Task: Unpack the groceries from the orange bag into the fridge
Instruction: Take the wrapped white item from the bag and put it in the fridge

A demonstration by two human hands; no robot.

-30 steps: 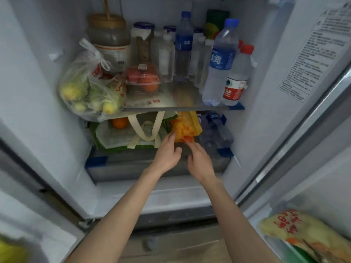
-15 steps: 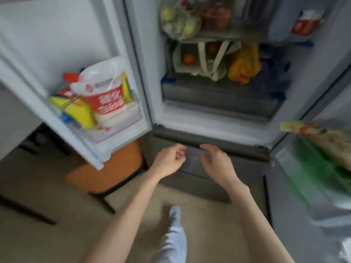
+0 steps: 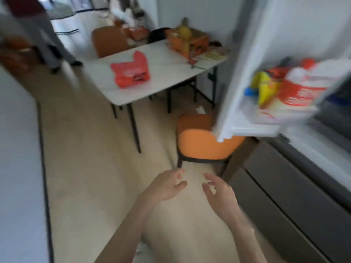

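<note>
Orange bag (image 3: 131,72) lying flat on the white table (image 3: 167,73), far left of centre, well apart from both hands. Farther along the same table, at its far right end, a blurred heap of orange packaging and yellow fruit (image 3: 185,39). Orange chair (image 3: 205,147) tucked just beside the table's near right corner, partly under the open fridge door (image 3: 252,59). Door shelf on the right crammed with packets (image 3: 284,88) in yellow, red and white, too blurred to read. Grey drawer fronts (image 3: 296,198) of the fridge below, near right. Left hand (image 3: 165,186) and right hand (image 3: 220,194) hanging low over the pale floor, close together but apart, fingers loosely spread and relaxed, gripping nothing. Another orange chair back (image 3: 110,41) beyond the table's far edge. Legs of another person (image 3: 53,44) at far left, smeared by motion.
</note>
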